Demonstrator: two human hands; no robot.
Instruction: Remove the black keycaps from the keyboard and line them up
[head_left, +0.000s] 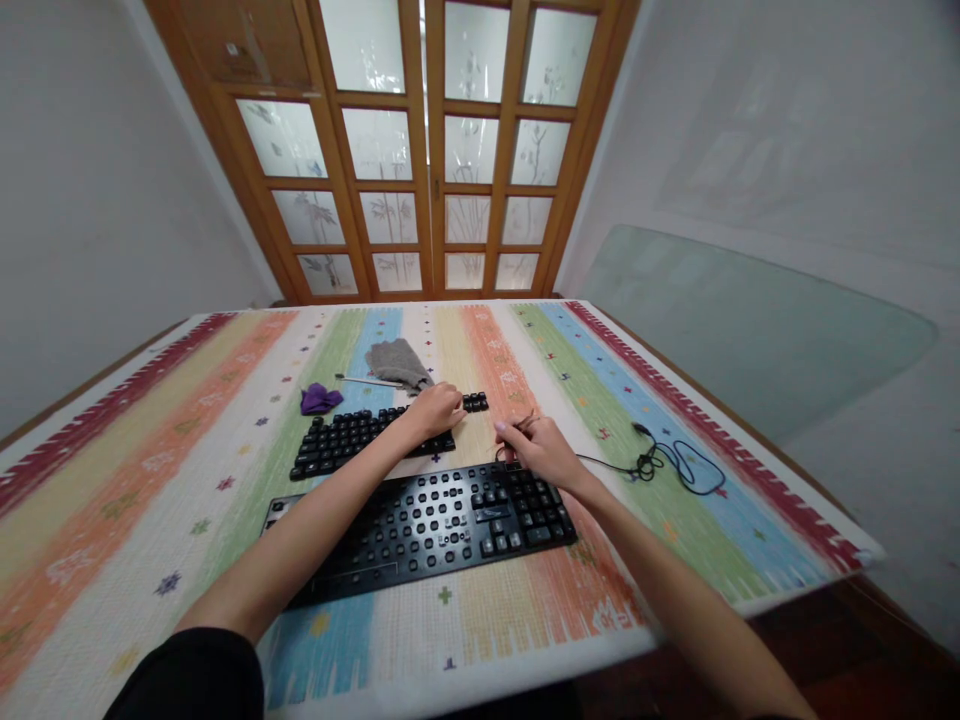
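A black keyboard (420, 530) lies across the near part of the table; bare switch posts show over its main area, while keycaps (536, 505) still sit at its right end. Behind it, loose black keycaps (345, 440) are laid out in rows. My left hand (441, 408) is over the right end of these rows, fingers pinched together, beside a small group of keycaps (475, 402); whatever is in the pinch is hidden. Above the keyboard's back right edge, my right hand (541, 446) is closed around a thin, brownish wire-like tool (527, 421).
A grey cloth (397, 362) lies behind the keycaps, with a thin brush-like stick (367, 379) beside it. To the left is a crumpled purple cloth (320, 399). The keyboard's black cable (679, 468) curls at the right on the striped tablecloth (225, 440).
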